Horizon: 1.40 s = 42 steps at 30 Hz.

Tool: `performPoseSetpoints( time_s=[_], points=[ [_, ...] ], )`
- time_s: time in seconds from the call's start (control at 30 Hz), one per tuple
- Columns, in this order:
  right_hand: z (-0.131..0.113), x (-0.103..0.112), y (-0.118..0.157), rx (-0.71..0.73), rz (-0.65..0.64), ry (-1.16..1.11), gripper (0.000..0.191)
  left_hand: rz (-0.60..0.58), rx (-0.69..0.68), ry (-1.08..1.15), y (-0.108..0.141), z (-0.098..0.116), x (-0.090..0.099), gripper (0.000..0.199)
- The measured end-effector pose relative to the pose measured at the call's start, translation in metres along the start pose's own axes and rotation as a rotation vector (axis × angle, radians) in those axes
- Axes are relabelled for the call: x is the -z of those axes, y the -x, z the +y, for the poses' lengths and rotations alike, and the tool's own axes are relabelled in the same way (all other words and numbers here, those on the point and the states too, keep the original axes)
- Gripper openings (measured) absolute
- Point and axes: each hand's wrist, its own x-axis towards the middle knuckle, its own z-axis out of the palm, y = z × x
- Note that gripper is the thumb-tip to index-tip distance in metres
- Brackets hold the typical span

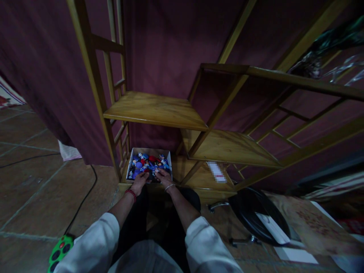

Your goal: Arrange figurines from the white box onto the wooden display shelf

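Observation:
A shallow white box [128,167] rests on the bottom shelf of a wooden rack. It is filled with several small blue, purple, red and white trinkets [145,161], too small to tell exactly what they are. My left hand [140,180], with a red bead bracelet at the wrist, is over the box's front edge, its fingers closed. Beside it, my right hand [164,177], wearing a pale bangle, has its fingers closed among the trinkets near the front right. Small dark and whitish bits show at the fingertips; what each hand pinches cannot be made out.
Around the box stands the wooden rack [159,110], its shelf above the hands. A white packet [217,172] lies on the lower shelf to the right. A black stool [256,212] stands right; a green power strip [60,251] with a cord lies on the floor at left.

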Motion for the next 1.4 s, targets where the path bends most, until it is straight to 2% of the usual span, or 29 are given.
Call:
performPoseSetpoints(
  time_s=[0.17,0.37,0.5,0.63,0.87,1.13,1.4],
  points=[
    [0.001,-0.001,0.002,0.032,0.002,-0.006,0.054,-0.029,0.05,0.08,-0.003,-0.002,0.002,0.009],
    [0.0,0.0,0.003,0.087,-0.06,0.086,0.047,-0.12,0.147,0.33,0.001,-0.011,0.001,0.01],
    [-0.002,0.003,0.002,0.09,-0.05,0.182,0.04,-0.171,0.188,0.397,0.002,-0.014,0.002,0.006],
    [-0.007,0.001,0.001,0.124,-0.037,0.291,0.034,-0.238,0.191,0.429,0.0,-0.012,0.006,0.019],
    [-0.014,-0.003,0.002,0.189,-0.02,0.397,0.03,-0.312,0.194,0.47,0.003,-0.007,0.01,0.025],
    [-0.012,-0.005,-0.001,0.174,-0.019,0.392,0.029,-0.253,0.197,0.525,0.005,-0.005,0.007,0.026],
    [-0.015,-0.005,-0.006,0.137,-0.002,0.397,0.029,-0.253,0.225,0.521,0.0,-0.007,0.009,0.018]
  ],
)
